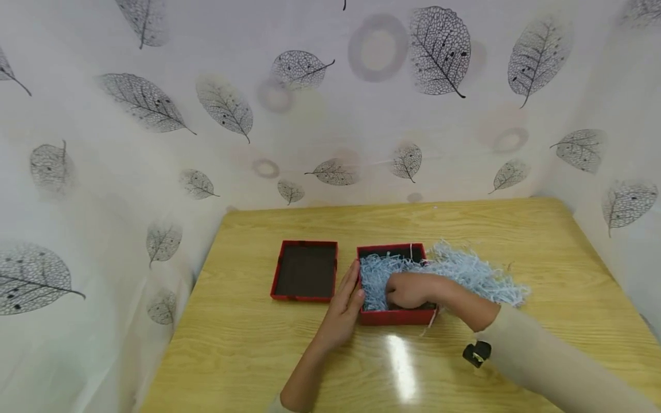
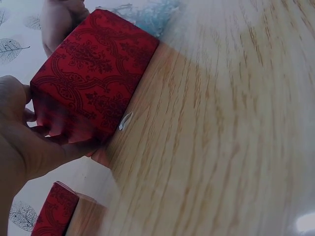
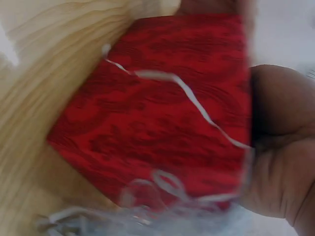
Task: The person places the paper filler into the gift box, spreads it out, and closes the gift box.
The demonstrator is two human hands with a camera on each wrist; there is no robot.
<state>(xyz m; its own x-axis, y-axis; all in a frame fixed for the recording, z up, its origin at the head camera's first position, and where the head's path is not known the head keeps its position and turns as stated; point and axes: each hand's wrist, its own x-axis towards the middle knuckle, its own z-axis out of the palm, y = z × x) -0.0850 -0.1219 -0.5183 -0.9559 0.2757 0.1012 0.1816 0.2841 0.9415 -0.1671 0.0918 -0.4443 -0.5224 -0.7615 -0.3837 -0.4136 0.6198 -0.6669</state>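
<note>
The left hand (image 1: 342,312) is resting straight fingers against the red box (image 1: 397,317) on the tabletop (image 1: 232,355); the right hand (image 1: 413,289) is sitting inside, hiding its grip. Blue shredded paper (image 1: 477,276) is crowding the right edge; 1 lid (image 1: 306,271) is lying left.

1. A yellow wooden desk (image 1: 232,355) with wavy grain; its far edge runs nearly straight; its surface is glossy;
2. A bright streak of reflected light (image 1: 401,368) on the near part of the desk, slightly right of the middle;
3. Whitish sheeting (image 1: 320,126) beyond the far edge; it also flanks the desk on left and right, softly creased at left;
4. Dark leaf prints (image 1: 440,50) scattered across the sheeting, net-veined, with thin stems; some fade along one side;
5. Blurry greyish-mauve rings (image 1: 354,48) among the leaves on the far side.
</note>
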